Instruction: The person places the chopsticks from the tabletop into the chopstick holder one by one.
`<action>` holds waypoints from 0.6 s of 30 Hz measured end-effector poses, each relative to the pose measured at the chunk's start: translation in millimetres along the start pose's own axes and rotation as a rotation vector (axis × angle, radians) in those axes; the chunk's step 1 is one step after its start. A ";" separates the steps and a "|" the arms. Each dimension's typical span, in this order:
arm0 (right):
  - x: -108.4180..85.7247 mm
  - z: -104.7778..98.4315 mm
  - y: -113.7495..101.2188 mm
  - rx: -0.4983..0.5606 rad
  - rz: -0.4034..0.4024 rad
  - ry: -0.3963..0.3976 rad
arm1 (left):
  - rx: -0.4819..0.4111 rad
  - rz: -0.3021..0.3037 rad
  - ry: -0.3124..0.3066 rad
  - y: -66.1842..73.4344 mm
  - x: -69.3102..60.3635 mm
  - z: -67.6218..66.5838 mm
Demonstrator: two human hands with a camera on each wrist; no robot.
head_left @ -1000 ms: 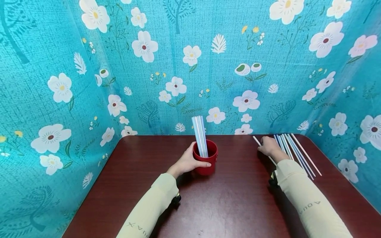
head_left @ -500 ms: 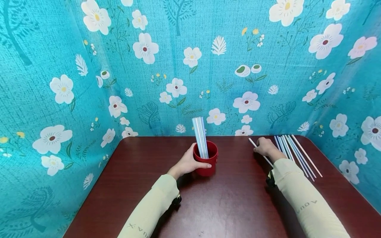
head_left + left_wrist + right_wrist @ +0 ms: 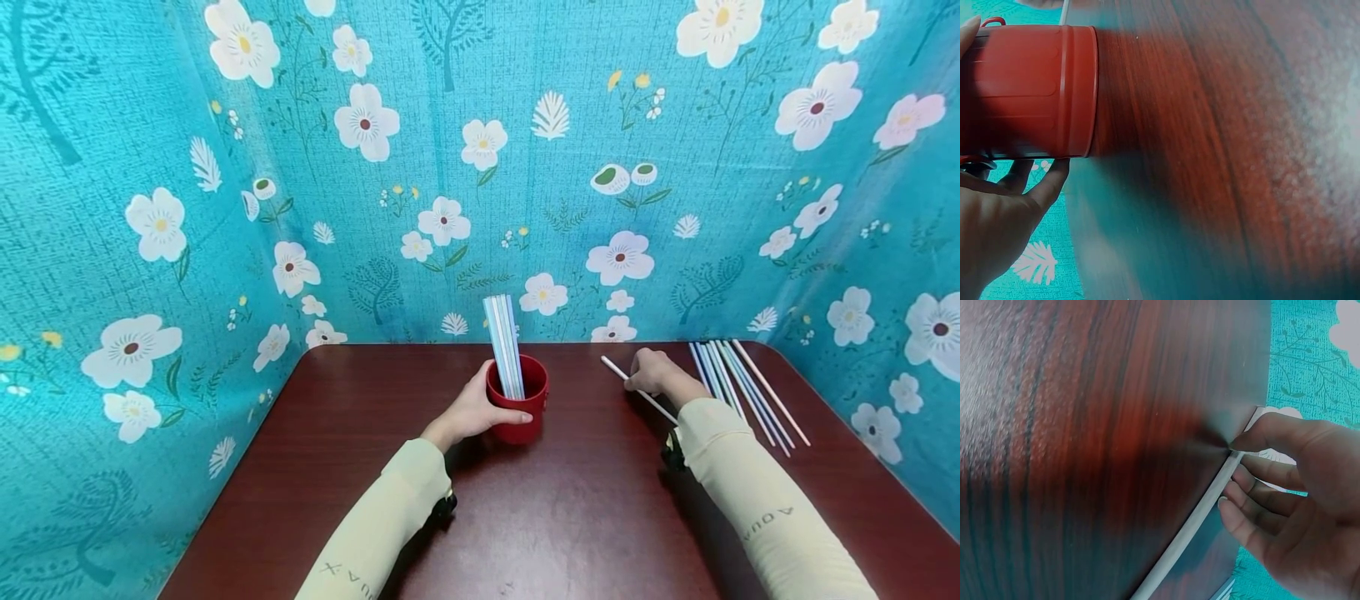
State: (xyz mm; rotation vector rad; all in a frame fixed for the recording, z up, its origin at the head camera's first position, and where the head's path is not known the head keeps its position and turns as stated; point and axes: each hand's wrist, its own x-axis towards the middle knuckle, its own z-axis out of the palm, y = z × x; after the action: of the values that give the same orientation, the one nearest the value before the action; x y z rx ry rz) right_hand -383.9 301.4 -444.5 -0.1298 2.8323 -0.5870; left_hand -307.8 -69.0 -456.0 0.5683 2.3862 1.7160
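Observation:
My left hand (image 3: 472,408) grips a small red bucket (image 3: 517,431) near the middle of the table, fingers and thumb spread around its sides. Several pale blue and white thin sticks (image 3: 504,346) stand in the bucket, leaning left. In the left wrist view the red bucket (image 3: 1029,94) shows its ribbed wall and a small loop. To the right, my right hand (image 3: 654,371) pinches one whitish thin stick (image 3: 617,367) between thumb and fingers. That stick (image 3: 1188,531) lies low along the tabletop in the right wrist view, slanting from the fingertips.
Several more blue, white and pinkish sticks (image 3: 738,387) lie side by side at the table's right end, beyond the right hand. The dark red-brown table (image 3: 570,517) meets a turquoise flowered cloth (image 3: 435,250) at the back and sides.
My right hand has moved left with the pinched stick, away from the row of sticks and closer to the bucket. The left hand and bucket have stayed in place.

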 end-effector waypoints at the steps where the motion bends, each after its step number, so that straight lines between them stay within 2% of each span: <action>1: 0.4 0.4 -0.9 -0.004 -0.001 -0.001 | -0.001 0.000 -0.001 -0.2 0.0 0.1; 8: 4.7 4.5 -9.2 -0.028 -0.010 0.002 | -0.002 0.003 0.001 -0.3 0.4 0.0; 18: 4.9 9.9 -23.6 0.010 -0.004 -0.032 | 0.000 0.010 -0.003 0.5 -1.1 -0.1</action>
State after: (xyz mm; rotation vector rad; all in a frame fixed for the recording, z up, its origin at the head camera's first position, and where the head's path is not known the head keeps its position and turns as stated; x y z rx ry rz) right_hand -385.1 275.4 -445.0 -0.1418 2.7980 -0.5945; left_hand -306.8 -69.4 -455.7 0.5834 2.3857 1.7176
